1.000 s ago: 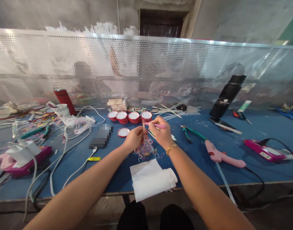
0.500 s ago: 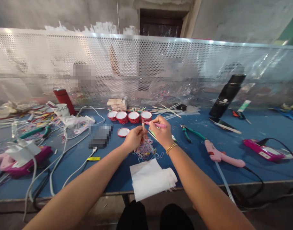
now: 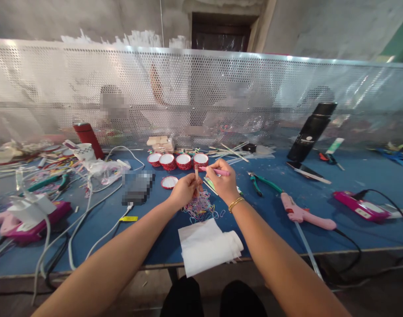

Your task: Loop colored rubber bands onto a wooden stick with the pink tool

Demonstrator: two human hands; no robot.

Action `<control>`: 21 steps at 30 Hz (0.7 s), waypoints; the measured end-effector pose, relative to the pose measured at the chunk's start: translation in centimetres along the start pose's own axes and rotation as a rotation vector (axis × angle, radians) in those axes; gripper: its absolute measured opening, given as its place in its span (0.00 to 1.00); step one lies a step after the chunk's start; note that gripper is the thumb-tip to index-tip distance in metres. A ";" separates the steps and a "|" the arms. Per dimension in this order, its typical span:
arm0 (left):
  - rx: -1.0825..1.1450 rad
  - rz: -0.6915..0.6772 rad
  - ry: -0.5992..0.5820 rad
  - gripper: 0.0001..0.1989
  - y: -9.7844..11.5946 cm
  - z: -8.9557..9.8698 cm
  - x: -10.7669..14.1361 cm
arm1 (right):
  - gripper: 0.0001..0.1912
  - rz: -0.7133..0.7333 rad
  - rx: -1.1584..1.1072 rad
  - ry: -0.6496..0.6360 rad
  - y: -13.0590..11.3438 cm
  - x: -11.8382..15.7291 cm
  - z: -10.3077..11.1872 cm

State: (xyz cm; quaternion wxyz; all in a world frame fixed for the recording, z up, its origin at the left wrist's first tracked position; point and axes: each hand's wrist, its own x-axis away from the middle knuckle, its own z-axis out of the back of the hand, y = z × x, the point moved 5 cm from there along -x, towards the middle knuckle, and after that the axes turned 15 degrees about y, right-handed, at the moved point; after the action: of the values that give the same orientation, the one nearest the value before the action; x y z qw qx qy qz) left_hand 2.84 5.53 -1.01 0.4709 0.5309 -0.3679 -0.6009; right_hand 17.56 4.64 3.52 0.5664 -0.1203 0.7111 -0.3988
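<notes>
My left hand [image 3: 185, 189] is closed around a small wooden craft stick [image 3: 196, 171], which stands upright out of the fingers. In my right hand [image 3: 225, 181] is a pink pen [image 3: 222, 172], gripped as for writing, its tip close to the stick; whether they touch I cannot tell. Just below both hands lies a loose pile of coloured rubber bands [image 3: 201, 208]. Several red-rimmed round tubs with white tops [image 3: 183, 161] stand in a row behind the hands, and a single one [image 3: 169, 182] sits left of my left hand.
White sheets [image 3: 210, 251] lie at the front edge. To the right are green-handled pliers [image 3: 269, 182], a pink glue gun [image 3: 307, 218] and a black flask [image 3: 310, 134]. Cables, a phone [image 3: 138, 187] and a magenta power strip [image 3: 61, 215] occupy the left. A perforated metal screen [image 3: 175, 79] runs behind.
</notes>
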 end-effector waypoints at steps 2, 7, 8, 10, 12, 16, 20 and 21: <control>-0.008 -0.013 -0.008 0.09 0.0 0.0 0.0 | 0.08 0.000 0.002 -0.009 -0.1 0.1 -0.1; -0.015 -0.022 -0.017 0.11 -0.1 -0.1 0.1 | 0.08 -0.002 0.011 -0.034 -0.1 0.2 -0.4; -0.015 -0.017 -0.014 0.11 -0.1 -0.1 0.0 | 0.08 0.000 0.016 -0.030 -0.1 0.2 -0.3; -0.017 -0.002 -0.008 0.10 -0.2 0.0 0.0 | 0.08 0.003 0.021 -0.017 0.0 0.1 -0.2; -0.015 0.010 -0.004 0.10 -0.2 0.0 0.0 | 0.08 -0.002 0.009 -0.003 0.0 0.0 -0.1; -0.001 0.006 -0.004 0.11 0.1 -0.1 0.1 | 0.08 -0.012 0.001 -0.020 -0.1 0.1 -0.2; 0.001 0.008 0.003 0.10 0.1 0.0 0.1 | 0.09 -0.028 0.003 -0.006 0.3 0.0 -0.1; 0.001 0.007 0.008 0.10 0.1 0.0 0.0 | 0.09 -0.032 0.000 0.008 0.4 -0.1 0.0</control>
State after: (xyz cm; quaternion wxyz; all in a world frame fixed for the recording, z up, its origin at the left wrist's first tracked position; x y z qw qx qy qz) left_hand 2.86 5.49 -0.95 0.4742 0.5321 -0.3682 -0.5971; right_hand 17.69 4.99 3.28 0.5573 -0.1300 0.7113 -0.4081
